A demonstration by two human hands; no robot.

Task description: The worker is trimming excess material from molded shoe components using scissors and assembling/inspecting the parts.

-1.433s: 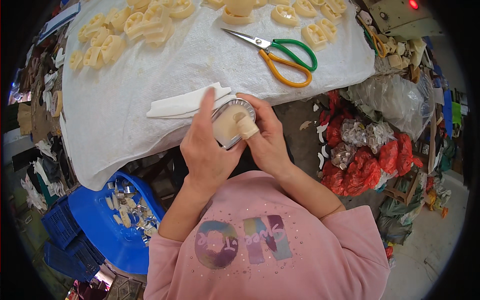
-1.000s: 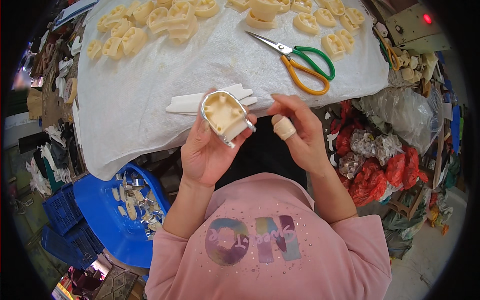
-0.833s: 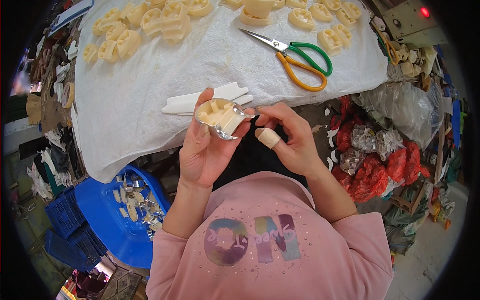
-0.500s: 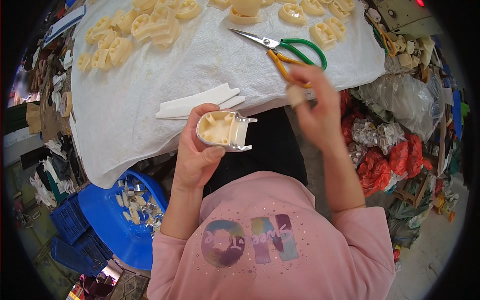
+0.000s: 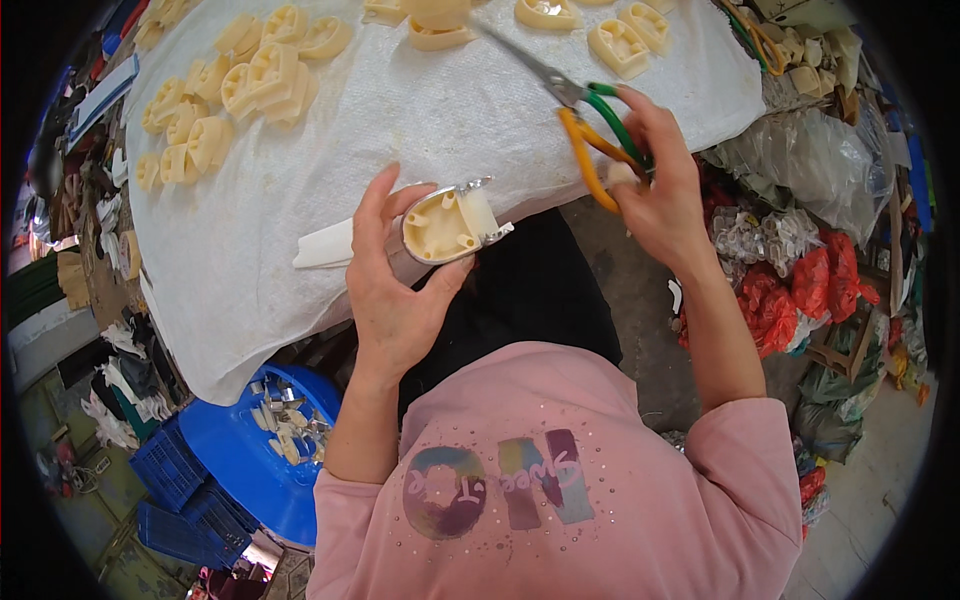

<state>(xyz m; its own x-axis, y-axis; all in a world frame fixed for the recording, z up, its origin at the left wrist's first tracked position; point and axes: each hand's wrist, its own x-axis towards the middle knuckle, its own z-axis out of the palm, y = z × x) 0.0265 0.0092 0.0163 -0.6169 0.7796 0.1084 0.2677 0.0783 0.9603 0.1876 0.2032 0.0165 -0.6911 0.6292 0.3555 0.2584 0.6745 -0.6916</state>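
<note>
My left hand grips a hollow cream plastic shoe heel with a silver covering round its outside, thumb below and fingers round the far side. Its open, ribbed inside faces up, and loose silver ends stick out on the right. My right hand has hold of scissors by their green and orange handles, over the table's right front edge. The blades point to the far left, somewhat blurred. White strips lie on the cloth beside my left hand, partly covered by it.
White cloth covers the table, with several bare cream heels toward the back. A blue tub of silver-covered pieces stands below left, beside blue crates. Red plastic bags and clear plastic lie at the right.
My right hand has picked the scissors up off the cloth by their handles. My left hand has shifted slightly, still holding the heel, and the view has moved a little.
</note>
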